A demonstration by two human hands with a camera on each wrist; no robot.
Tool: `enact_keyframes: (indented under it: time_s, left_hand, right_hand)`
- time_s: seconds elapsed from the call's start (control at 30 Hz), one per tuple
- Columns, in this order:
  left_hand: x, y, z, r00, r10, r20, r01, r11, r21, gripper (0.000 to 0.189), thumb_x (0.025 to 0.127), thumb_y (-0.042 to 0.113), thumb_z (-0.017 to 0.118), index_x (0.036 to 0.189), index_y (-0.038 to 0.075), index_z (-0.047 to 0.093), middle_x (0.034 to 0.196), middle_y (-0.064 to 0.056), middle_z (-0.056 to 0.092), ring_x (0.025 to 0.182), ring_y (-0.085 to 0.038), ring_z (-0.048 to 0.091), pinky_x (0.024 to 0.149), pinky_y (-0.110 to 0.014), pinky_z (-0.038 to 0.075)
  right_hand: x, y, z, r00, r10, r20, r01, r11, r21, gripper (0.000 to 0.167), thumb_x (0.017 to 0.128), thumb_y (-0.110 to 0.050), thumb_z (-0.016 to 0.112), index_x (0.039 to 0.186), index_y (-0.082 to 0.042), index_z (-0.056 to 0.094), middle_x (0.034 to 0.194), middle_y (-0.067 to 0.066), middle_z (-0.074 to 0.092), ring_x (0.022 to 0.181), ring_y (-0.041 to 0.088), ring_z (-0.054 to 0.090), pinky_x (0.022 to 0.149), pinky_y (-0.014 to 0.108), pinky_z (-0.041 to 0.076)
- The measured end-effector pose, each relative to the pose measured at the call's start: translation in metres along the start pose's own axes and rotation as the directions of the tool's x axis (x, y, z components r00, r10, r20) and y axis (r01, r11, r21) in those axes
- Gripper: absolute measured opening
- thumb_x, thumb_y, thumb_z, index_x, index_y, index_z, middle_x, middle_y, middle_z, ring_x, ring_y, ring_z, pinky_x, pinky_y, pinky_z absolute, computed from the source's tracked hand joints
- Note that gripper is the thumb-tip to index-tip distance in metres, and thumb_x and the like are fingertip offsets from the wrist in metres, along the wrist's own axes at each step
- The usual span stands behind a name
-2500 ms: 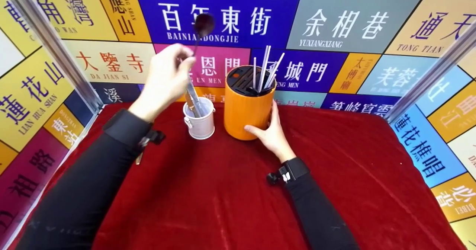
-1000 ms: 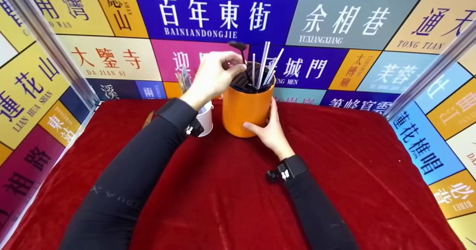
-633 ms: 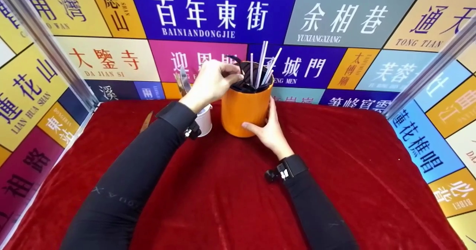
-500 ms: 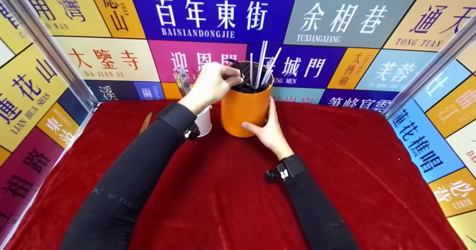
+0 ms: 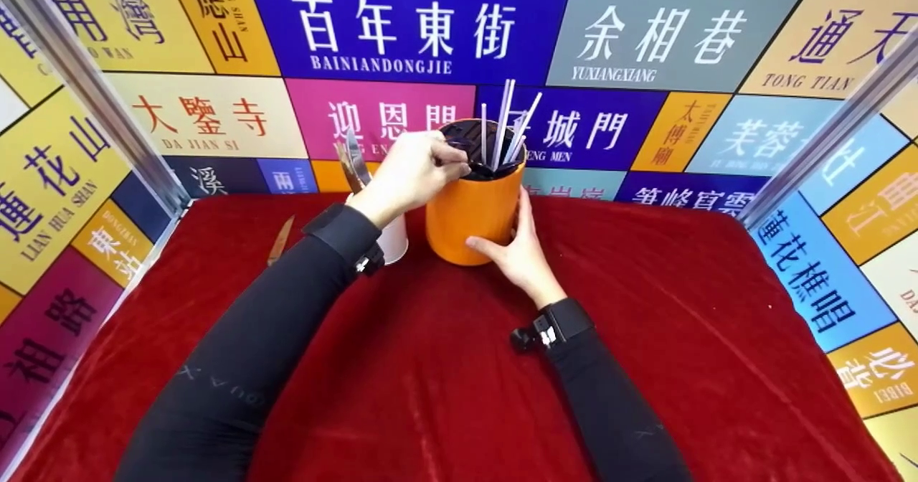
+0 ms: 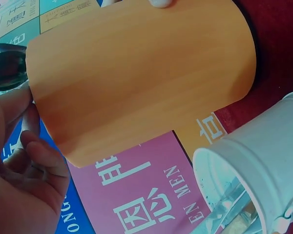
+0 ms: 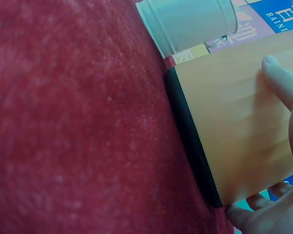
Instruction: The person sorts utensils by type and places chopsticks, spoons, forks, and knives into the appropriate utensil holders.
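An orange cylindrical knife block (image 5: 473, 216) with a black slotted top stands upright at the back of the red cloth. Around its right side my right hand (image 5: 520, 256) grips, thumb on the front and fingers behind. My left hand (image 5: 419, 170) is at the left rim of the block's top, pinching a dark spoon (image 6: 7, 70). The spoon's bowl shows just above the rim; its handle is hidden in the block. Several pale metallic sticks (image 5: 505, 123) rise from the same top. Partly behind my left wrist is a white pail (image 6: 263, 156) with flat tools (image 5: 353, 163) in it.
A brown pointed blade-like piece (image 5: 282, 242) lies on the red cloth (image 5: 459, 367) left of the pail, partly covered by my left sleeve. A wall with coloured sign panels (image 5: 416, 23) stands close behind. Metal posts (image 5: 115, 95) rise at both sides.
My left hand has carried the spoon from above the pail rightward to the block and then down, so the spoon now sits low in its top. The right hand stays on the block.
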State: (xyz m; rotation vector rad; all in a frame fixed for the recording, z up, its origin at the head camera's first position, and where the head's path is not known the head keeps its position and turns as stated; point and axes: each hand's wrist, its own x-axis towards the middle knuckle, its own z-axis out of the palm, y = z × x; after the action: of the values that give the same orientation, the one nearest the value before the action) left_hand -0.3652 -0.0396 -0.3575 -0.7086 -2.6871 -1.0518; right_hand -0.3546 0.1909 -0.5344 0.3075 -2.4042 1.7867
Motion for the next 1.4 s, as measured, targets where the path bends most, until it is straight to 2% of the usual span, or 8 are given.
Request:
enact_keyframes:
  time_s: [0.1, 0.2, 0.37, 0.67, 0.9, 1.1, 1.3, 1.4]
  left_hand:
    - [-0.002, 0.001, 0.0, 1.0, 0.003, 0.014, -0.003, 0.999, 0.033, 0.024, 0.105, 0.025, 0.078, 0.124, 0.014, 0.086, 0.115, -0.011, 0.081, 0.105, -0.028, 0.073, 0.093, -0.039, 0.059]
    - [-0.005, 0.001, -0.003, 1.0, -0.007, 0.025, 0.005, 0.998, 0.064, 0.023, 0.105, 0.025, 0.075, 0.124, 0.016, 0.086, 0.116, -0.011, 0.082, 0.107, -0.029, 0.072, 0.096, -0.041, 0.057]
    - [-0.012, -0.002, -0.012, 0.999, -0.044, 0.027, 0.043, 0.998, 0.047, 0.023, 0.105, 0.024, 0.072, 0.12, 0.016, 0.088, 0.12, -0.009, 0.083, 0.11, -0.026, 0.072, 0.098, -0.041, 0.058]
    - [-0.031, -0.019, -0.032, 0.996, -0.082, -0.016, 0.083, 0.996, 0.029, 0.022, 0.106, 0.027, 0.072, 0.117, 0.015, 0.087, 0.111, -0.006, 0.084, 0.098, -0.022, 0.071, 0.084, -0.035, 0.057]
    - [-0.043, -0.027, -0.049, 0.992, -0.106, -0.069, 0.108, 0.994, 0.018, 0.022, 0.107, 0.025, 0.072, 0.119, 0.014, 0.087, 0.118, -0.006, 0.084, 0.103, -0.024, 0.071, 0.091, -0.04, 0.056]
    - [-0.057, -0.03, -0.052, 0.997, -0.066, -0.042, 0.069, 0.995, 0.075, 0.02, 0.107, 0.026, 0.072, 0.112, 0.014, 0.087, 0.104, -0.006, 0.083, 0.092, -0.024, 0.069, 0.081, -0.038, 0.054]
    - [-0.07, -0.031, -0.058, 0.998, -0.041, -0.057, 0.047, 0.992, 0.114, 0.02, 0.106, 0.027, 0.073, 0.111, 0.014, 0.087, 0.106, -0.006, 0.084, 0.094, -0.024, 0.071, 0.081, -0.039, 0.056]
    - [-0.076, -0.034, -0.061, 0.998, -0.021, -0.067, 0.03, 0.99, 0.136, 0.02, 0.106, 0.026, 0.073, 0.111, 0.013, 0.087, 0.102, -0.007, 0.083, 0.087, -0.025, 0.071, 0.079, -0.039, 0.056]
  right_hand:
    - [0.0, -0.001, 0.001, 1.0, -0.002, 0.003, 0.002, 1.0, 0.004, 0.131, 0.087, -0.036, 0.097, 0.178, -0.032, 0.003, 0.184, 0.004, 0.021, 0.163, 0.024, 0.037, 0.135, 0.049, 0.035]
    - [-0.001, -0.003, 0.002, 1.0, -0.009, 0.005, 0.009, 1.0, 0.023, 0.131, 0.087, -0.032, 0.097, 0.178, -0.031, 0.004, 0.185, 0.003, 0.018, 0.164, 0.025, 0.035, 0.135, 0.05, 0.034]
    - [0.0, -0.003, 0.003, 1.0, -0.005, 0.005, 0.004, 0.999, 0.036, 0.132, 0.087, -0.03, 0.098, 0.178, -0.032, 0.003, 0.186, 0.001, 0.016, 0.165, 0.024, 0.033, 0.136, 0.049, 0.033]
    - [0.001, -0.001, 0.002, 1.0, 0.02, 0.003, -0.02, 1.0, 0.006, 0.133, 0.084, -0.043, 0.099, 0.178, -0.035, 0.005, 0.184, 0.001, 0.023, 0.162, 0.023, 0.038, 0.135, 0.047, 0.034]
    - [-0.001, -0.001, 0.001, 0.999, 0.034, 0.0, -0.034, 0.999, 0.01, 0.134, 0.083, -0.046, 0.098, 0.178, -0.037, 0.005, 0.185, 0.002, 0.02, 0.165, 0.023, 0.035, 0.136, 0.046, 0.033]
    - [-0.001, 0.0, 0.0, 1.0, 0.03, -0.003, -0.03, 0.999, 0.01, 0.133, 0.083, -0.045, 0.098, 0.178, -0.036, 0.005, 0.185, 0.003, 0.019, 0.166, 0.022, 0.032, 0.137, 0.047, 0.032]
    - [-0.001, 0.0, 0.0, 0.999, 0.033, -0.003, -0.033, 0.999, 0.014, 0.132, 0.084, -0.044, 0.098, 0.178, -0.036, 0.005, 0.186, 0.003, 0.019, 0.167, 0.023, 0.032, 0.137, 0.048, 0.032]
    - [0.0, 0.0, 0.0, 1.0, 0.029, -0.003, -0.029, 0.999, 0.026, 0.131, 0.085, -0.04, 0.098, 0.178, -0.036, 0.005, 0.186, 0.001, 0.018, 0.167, 0.023, 0.032, 0.137, 0.048, 0.032]
